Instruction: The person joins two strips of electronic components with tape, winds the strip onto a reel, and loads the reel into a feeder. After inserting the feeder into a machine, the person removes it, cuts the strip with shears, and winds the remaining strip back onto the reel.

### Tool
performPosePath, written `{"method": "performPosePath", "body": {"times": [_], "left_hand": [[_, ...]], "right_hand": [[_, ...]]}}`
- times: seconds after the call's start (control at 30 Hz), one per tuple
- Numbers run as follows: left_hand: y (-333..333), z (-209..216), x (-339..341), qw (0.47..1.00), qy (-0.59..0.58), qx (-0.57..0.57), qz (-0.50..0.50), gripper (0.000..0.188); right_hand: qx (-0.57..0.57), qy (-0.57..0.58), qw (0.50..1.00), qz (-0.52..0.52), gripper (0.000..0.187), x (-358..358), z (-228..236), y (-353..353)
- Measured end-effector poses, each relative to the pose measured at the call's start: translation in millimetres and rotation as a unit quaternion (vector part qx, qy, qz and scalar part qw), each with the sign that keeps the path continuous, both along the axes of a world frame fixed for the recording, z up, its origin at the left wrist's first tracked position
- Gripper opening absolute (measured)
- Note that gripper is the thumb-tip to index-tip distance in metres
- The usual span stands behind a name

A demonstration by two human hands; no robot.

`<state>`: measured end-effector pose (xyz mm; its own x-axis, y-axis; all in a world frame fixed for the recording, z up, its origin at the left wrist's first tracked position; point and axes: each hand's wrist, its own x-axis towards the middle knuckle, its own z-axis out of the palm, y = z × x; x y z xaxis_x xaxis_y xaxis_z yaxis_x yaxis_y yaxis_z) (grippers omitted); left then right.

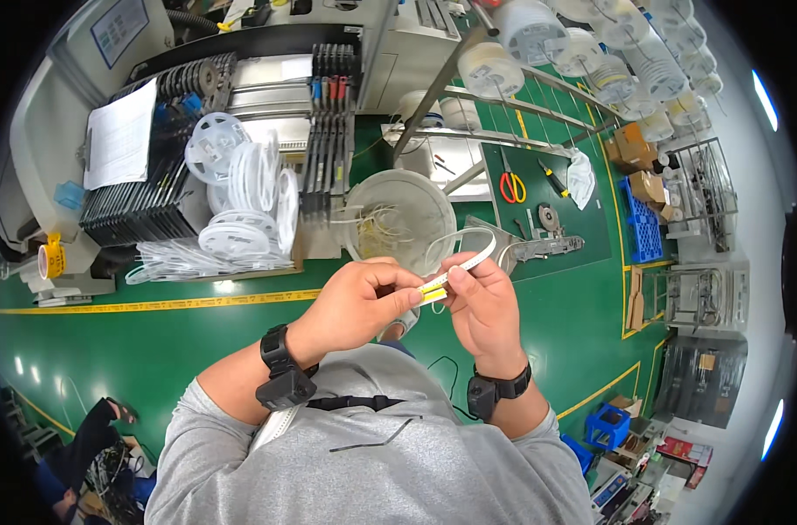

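In front of my chest, both hands meet at a white perforated carrier tape (480, 255), which curls up and away beyond my right fingers. A short yellow strip (432, 296) lies along its end. My left hand (355, 300) pinches the yellow strip and tape end between thumb and forefinger. My right hand (488, 313) is closed on the tape just to the right, thumb on top. Fingers partly cover the spot where strip and tape meet. Another length of white tape (278, 426) lies beside my left forearm.
Beyond my hands stands a round pale bin (398, 197) holding tape scraps. White reels (241, 175) and black feeders (324, 149) are at left. A metal reel rack (447, 87) rises ahead. Scissors (510, 184), cutters (553, 179) and a metal feeder (547, 248) lie at right.
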<state>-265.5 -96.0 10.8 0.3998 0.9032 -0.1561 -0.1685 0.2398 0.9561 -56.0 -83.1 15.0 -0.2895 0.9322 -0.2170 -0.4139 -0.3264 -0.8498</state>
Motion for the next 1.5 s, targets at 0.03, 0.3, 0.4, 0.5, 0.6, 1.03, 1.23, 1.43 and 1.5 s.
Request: {"method": "performPosePath", "body": {"times": [0.03, 0.3, 0.4, 0.5, 0.6, 1.03, 1.23, 1.43, 1.5], "left_hand": [[-4.3, 0.6, -9.0, 1.0, -0.005, -0.002, -0.001, 0.015], [-23.2, -2.3, -55.9, 1.0, -0.018, -0.005, 0.006, 0.017], [-26.8, 0.4, -64.7, 1.0, -0.014, -0.013, 0.01, 0.018], [-27.9, 4.0, -69.3, 1.0, -0.014, -0.008, 0.011, 0.018], [-27.9, 6.7, -70.4, 1.0, -0.009, -0.002, 0.009, 0.017], [-25.0, 10.6, -61.9, 0.998, 0.028, 0.054, -0.01, 0.016], [-27.7, 11.1, -58.9, 0.996, 0.035, 0.084, -0.013, 0.016], [-32.7, 10.2, -60.3, 0.996, 0.03, 0.082, -0.018, 0.017], [-34.8, 9.9, -61.4, 0.996, 0.02, 0.084, -0.014, 0.017]], "right_hand": [[-0.006, 0.001, 1.0, 0.002, 0.017, -8.3, 1.4, -4.6], [0.012, -0.018, 1.0, 0.0, 0.017, -58.8, 6.3, -22.5], [0.017, -0.019, 1.0, 0.003, 0.017, -68.4, 8.8, -25.1], [0.024, -0.021, 0.999, 0.008, 0.016, -71.6, 10.4, -24.9], [0.032, -0.025, 0.999, 0.012, 0.017, -70.8, 10.9, -24.7], [0.06, -0.049, 0.997, -0.006, 0.016, -61.9, 20.3, -31.3], [0.08, -0.063, 0.995, -0.02, 0.016, -59.5, 21.3, -39.1], [0.08, -0.058, 0.995, -0.03, 0.016, -62.3, 21.3, -46.4], [0.077, -0.059, 0.995, -0.034, 0.015, -63.5, 21.0, -48.5]]}}
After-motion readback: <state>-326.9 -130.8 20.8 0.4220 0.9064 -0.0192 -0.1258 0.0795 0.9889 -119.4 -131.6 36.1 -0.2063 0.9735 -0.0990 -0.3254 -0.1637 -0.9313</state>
